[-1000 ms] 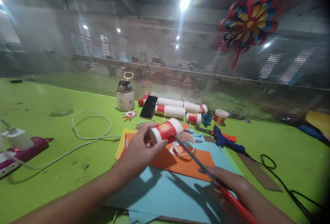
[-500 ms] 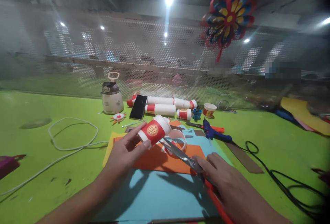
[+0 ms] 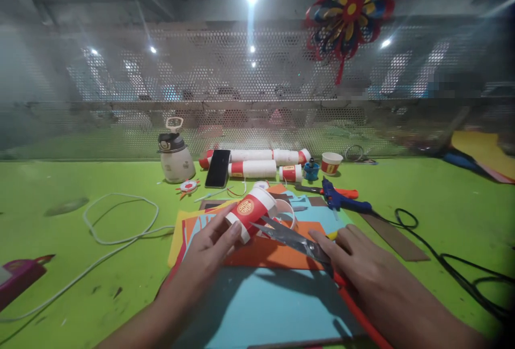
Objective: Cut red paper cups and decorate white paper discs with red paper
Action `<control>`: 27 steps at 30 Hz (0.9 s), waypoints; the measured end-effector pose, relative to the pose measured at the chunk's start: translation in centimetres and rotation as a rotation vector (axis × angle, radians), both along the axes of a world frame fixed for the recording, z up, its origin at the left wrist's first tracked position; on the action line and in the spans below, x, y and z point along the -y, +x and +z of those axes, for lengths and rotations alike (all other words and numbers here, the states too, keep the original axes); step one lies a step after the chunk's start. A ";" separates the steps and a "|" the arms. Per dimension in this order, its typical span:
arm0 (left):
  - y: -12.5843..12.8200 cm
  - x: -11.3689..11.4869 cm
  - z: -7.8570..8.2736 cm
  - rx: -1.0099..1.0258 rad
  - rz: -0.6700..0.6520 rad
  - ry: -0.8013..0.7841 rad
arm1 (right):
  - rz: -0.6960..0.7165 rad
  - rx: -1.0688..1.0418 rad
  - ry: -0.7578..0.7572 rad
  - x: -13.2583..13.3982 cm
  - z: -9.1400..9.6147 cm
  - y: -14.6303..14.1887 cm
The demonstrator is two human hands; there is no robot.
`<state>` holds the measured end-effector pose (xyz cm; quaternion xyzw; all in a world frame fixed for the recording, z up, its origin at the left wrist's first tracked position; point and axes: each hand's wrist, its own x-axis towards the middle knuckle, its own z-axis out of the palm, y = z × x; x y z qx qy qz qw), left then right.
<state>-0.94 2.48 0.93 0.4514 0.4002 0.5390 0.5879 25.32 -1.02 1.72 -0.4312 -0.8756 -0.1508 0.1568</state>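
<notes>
Cup point(image 3: 252, 210) tilted, short of tabletop's point(image 3: 446, 209) far edge, left hand point(image 3: 210, 247) half-curled round base, probably baring wall to scissors point(image 3: 295, 240) right hand point(image 3: 360, 258) grips.

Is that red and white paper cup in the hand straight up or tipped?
Tipped. The left hand holds the red and white paper cup at a slant, its rim leaning to the right of its base.

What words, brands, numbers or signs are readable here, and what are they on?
No words or numbers can be read.
Held cup: round gold emblem, strokes too small to make out.
Upright cup at the back: yellow marking, too small.
Short cup on its side: likewise.
Bottle: dark marks, blurred.
</notes>
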 end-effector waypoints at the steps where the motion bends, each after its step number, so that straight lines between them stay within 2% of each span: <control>1: 0.0 0.0 0.0 -0.007 -0.009 0.010 | 0.003 0.006 -0.011 0.0 0.1 0.0; 5: 0.2 0.3 0.1 -0.068 -0.039 0.055 | 0.015 0.021 -0.075 0.0 0.5 0.1; 9: 0.3 0.8 0.5 -0.044 -0.084 0.065 | 0.007 0.022 -0.128 -0.2 0.5 0.5; 13: 0.3 1.1 1.2 0.023 -0.183 0.042 | 0.026 0.032 -0.062 -0.3 0.6 0.9; 20: 0.1 0.9 1.5 0.102 -0.237 -0.028 | 0.044 0.092 0.086 -0.4 1.3 1.2; 23: 0.0 0.8 1.4 0.133 -0.266 -0.059 | 0.048 0.094 0.087 -0.5 1.3 1.2; 27: 0.4 1.1 1.4 0.156 -0.241 -0.069 | 0.038 0.058 0.009 -0.4 1.2 1.0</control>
